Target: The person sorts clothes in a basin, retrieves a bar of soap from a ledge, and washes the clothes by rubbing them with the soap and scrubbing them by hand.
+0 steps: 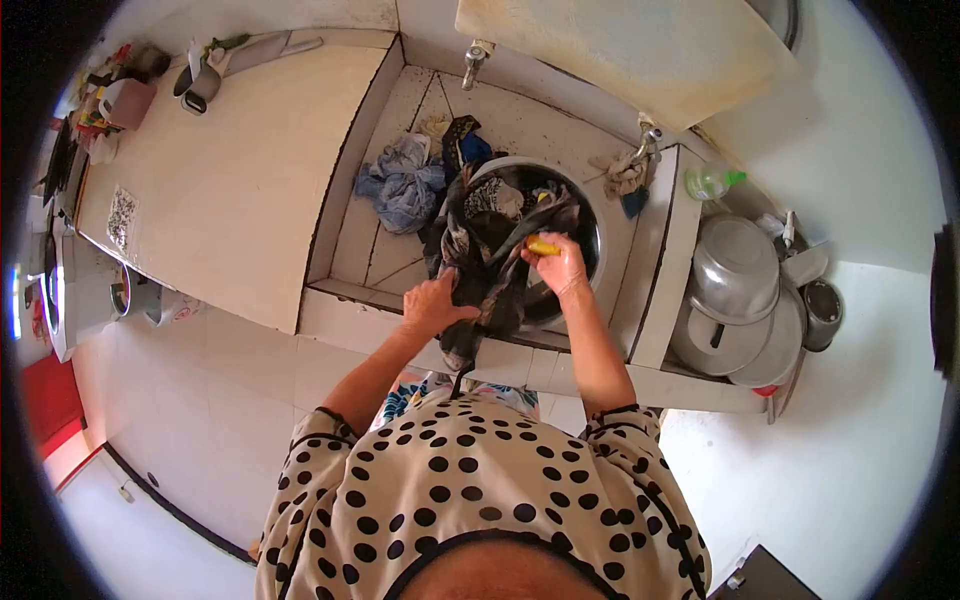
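Note:
A dark, wet-looking garment drapes out of a round metal basin and over the front ledge of the tiled sink. My left hand grips the garment near that ledge, its thumb stretched across the cloth. In my right hand is a yellow bar of soap, held against the garment over the basin's right side. More clothes lie in the basin, including a black-and-white patterned piece. Beside the basin, to the left, sits a bunched light-blue garment.
Two taps project over the sink's back. A brown cloth lies right of the basin. On the right counter are a green-capped bottle, a metal pot and lids. A wide counter adjoins the left side, with a small pot.

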Action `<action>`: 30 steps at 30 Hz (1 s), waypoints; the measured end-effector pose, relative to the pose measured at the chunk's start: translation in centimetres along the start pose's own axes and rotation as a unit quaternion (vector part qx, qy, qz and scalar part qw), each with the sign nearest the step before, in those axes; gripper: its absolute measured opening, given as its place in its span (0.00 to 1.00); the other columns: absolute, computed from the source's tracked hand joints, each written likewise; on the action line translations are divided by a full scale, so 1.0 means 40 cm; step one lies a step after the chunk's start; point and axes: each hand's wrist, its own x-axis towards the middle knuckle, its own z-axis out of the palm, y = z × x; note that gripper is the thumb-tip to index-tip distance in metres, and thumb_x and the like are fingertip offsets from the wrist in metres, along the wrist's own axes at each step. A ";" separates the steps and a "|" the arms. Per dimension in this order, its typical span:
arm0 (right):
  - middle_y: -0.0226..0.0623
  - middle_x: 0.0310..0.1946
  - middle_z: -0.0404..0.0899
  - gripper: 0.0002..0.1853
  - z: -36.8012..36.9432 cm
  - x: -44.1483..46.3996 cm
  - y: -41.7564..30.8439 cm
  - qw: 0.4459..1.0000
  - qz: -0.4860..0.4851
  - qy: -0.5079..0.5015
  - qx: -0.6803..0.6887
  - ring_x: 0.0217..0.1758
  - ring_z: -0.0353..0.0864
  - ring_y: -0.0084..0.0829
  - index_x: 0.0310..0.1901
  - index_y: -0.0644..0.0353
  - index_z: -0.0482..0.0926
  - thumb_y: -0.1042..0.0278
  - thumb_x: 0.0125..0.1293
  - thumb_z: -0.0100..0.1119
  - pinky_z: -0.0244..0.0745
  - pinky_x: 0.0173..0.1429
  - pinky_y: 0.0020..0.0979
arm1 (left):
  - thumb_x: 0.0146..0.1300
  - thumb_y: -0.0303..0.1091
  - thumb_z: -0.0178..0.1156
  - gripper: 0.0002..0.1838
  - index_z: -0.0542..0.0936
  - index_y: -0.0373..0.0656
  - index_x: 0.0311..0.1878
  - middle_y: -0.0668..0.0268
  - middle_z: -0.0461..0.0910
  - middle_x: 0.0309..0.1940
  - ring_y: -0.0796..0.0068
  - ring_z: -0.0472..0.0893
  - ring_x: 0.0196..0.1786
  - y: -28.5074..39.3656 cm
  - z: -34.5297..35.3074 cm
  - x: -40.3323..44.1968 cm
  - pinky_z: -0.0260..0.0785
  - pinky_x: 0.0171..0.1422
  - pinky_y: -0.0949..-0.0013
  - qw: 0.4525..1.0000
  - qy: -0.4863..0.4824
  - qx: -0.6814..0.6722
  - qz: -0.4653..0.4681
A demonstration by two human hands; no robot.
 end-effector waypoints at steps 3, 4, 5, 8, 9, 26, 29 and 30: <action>0.43 0.36 0.78 0.16 0.024 0.029 -0.052 0.972 -0.007 0.057 -0.226 0.40 0.78 0.38 0.43 0.65 0.76 0.65 0.55 0.64 0.78 0.44 0.41 | 0.45 0.50 0.71 0.41 0.71 0.41 0.62 0.50 0.82 0.35 0.49 0.81 0.41 -0.018 0.034 0.006 0.73 0.44 0.52 1.000 -0.006 0.002 0.020; 0.44 0.37 0.78 0.21 0.033 0.040 -0.068 0.913 0.006 0.124 -0.389 0.42 0.78 0.39 0.48 0.66 0.75 0.64 0.55 0.64 0.78 0.45 0.41 | 0.45 0.48 0.70 0.39 0.72 0.40 0.61 0.49 0.82 0.36 0.49 0.81 0.41 -0.026 0.043 0.002 0.73 0.44 0.52 0.999 0.009 -0.015 0.029; 0.45 0.38 0.78 0.25 0.035 0.037 -0.080 0.821 0.021 0.188 -0.539 0.44 0.79 0.40 0.53 0.66 0.73 0.63 0.56 0.63 0.78 0.46 0.41 | 0.46 0.46 0.70 0.38 0.72 0.40 0.61 0.49 0.82 0.36 0.49 0.81 0.41 -0.034 0.053 -0.001 0.73 0.44 0.52 0.998 0.023 -0.033 0.039; 0.53 0.51 0.78 0.37 -0.074 0.047 -0.039 0.541 -0.003 0.189 -0.820 0.53 0.79 0.45 0.61 0.65 0.67 0.59 0.49 0.66 0.75 0.54 0.37 | 0.43 0.37 0.67 0.30 0.76 0.42 0.54 0.52 0.81 0.40 0.48 0.79 0.46 -0.057 0.063 -0.005 0.72 0.49 0.53 0.991 0.078 -0.103 0.025; 0.50 0.49 0.79 0.37 -0.113 0.036 -0.020 0.520 -0.023 0.176 -0.835 0.50 0.80 0.44 0.61 0.65 0.67 0.59 0.49 0.67 0.76 0.51 0.38 | 0.43 0.39 0.67 0.31 0.76 0.40 0.54 0.51 0.81 0.42 0.50 0.79 0.47 -0.064 0.063 -0.003 0.71 0.51 0.54 0.991 0.084 -0.106 0.019; 0.38 0.49 0.74 0.27 -0.156 -0.066 0.148 0.945 0.150 0.128 -0.260 0.48 0.76 0.35 0.58 0.54 0.68 0.58 0.59 0.63 0.79 0.45 0.40 | 0.47 0.34 0.66 0.35 0.70 0.31 0.60 0.44 0.76 0.51 0.55 0.80 0.50 0.097 -0.018 -0.010 0.71 0.54 0.58 0.976 0.031 -0.214 0.027; 0.40 0.52 0.71 0.29 -0.167 -0.053 0.132 0.951 0.147 0.108 -0.248 0.50 0.75 0.37 0.60 0.54 0.66 0.56 0.59 0.63 0.78 0.49 0.44 | 0.48 0.32 0.64 0.36 0.67 0.29 0.62 0.38 0.76 0.51 0.51 0.81 0.45 0.054 0.049 -0.002 0.72 0.51 0.56 0.989 -0.003 -0.143 -0.031; 0.41 0.54 0.70 0.31 -0.183 -0.047 0.136 0.956 0.140 0.088 -0.242 0.52 0.73 0.40 0.62 0.53 0.64 0.54 0.59 0.64 0.77 0.51 0.47 | 0.48 0.33 0.64 0.36 0.66 0.29 0.62 0.38 0.77 0.49 0.51 0.81 0.45 0.050 0.057 -0.001 0.72 0.51 0.56 0.990 0.002 -0.130 -0.046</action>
